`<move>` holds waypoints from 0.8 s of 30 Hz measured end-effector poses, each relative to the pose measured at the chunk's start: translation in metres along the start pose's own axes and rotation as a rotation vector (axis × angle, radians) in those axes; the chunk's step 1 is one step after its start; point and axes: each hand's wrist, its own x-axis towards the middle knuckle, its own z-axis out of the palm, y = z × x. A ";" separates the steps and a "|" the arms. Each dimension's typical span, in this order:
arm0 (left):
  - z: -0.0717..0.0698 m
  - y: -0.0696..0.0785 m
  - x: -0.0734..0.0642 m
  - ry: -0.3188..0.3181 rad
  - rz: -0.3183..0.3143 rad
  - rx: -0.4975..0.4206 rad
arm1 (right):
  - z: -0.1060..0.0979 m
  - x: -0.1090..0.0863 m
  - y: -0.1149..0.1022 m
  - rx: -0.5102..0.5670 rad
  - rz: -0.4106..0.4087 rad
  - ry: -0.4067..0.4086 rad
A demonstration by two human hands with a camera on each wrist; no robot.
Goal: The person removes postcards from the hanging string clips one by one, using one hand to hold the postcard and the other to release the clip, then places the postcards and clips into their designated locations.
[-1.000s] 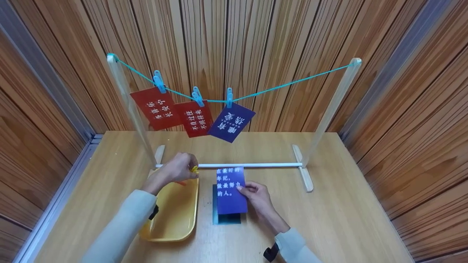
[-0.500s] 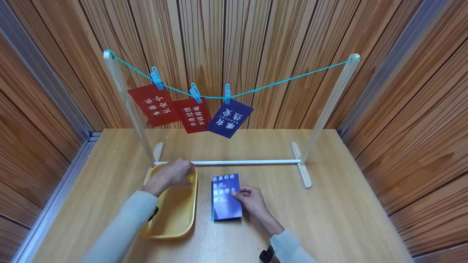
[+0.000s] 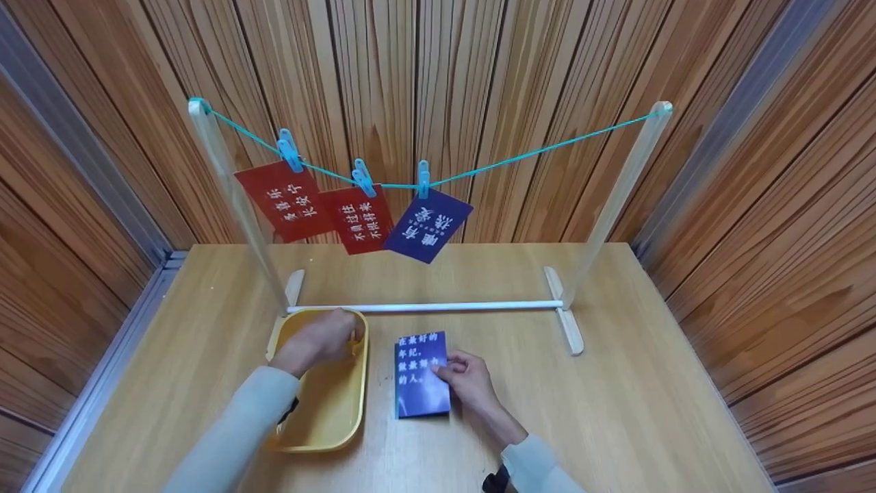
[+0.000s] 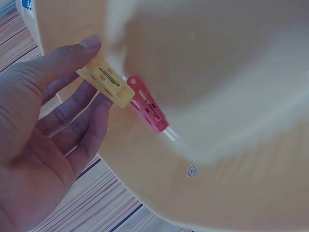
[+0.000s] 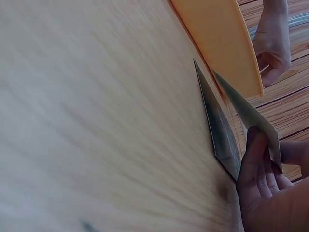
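Note:
My left hand (image 3: 327, 337) reaches into the yellow tray (image 3: 321, 418) and pinches a yellow clothespin (image 4: 107, 79) between thumb and fingers. Just beyond it, a pink clothespin (image 4: 147, 106) lies against the tray's floor in the left wrist view. To the right of the tray, my right hand (image 3: 473, 385) holds a purple-blue card (image 3: 421, 396) with white characters by its right edge, thumb on top. That card is raised above a second, dark card (image 5: 217, 125) lying on the table, which it nearly covers in the head view.
A wooden stand with a white crossbar (image 3: 438, 307) spans the back of the table. From its green string (image 3: 534, 157) hang two red cards and a blue card (image 3: 430, 226), each on a blue clothespin (image 3: 423, 177). Wood-patterned panels enclose the table.
My left hand has lowered deeper into the tray with the yellow clothespin. The right hand has brought its card down and slightly left, over the card on the table.

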 end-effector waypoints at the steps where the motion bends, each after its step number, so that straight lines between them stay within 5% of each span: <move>1: 0.000 0.000 0.000 0.000 -0.005 0.004 | 0.000 0.000 0.000 -0.011 -0.001 0.001; 14: 0.007 -0.003 0.005 -0.025 -0.018 0.168 | 0.003 -0.002 -0.003 -0.379 -0.058 0.106; 24: 0.016 -0.009 -0.001 0.015 -0.068 0.026 | 0.004 -0.005 -0.001 -0.600 -0.113 0.135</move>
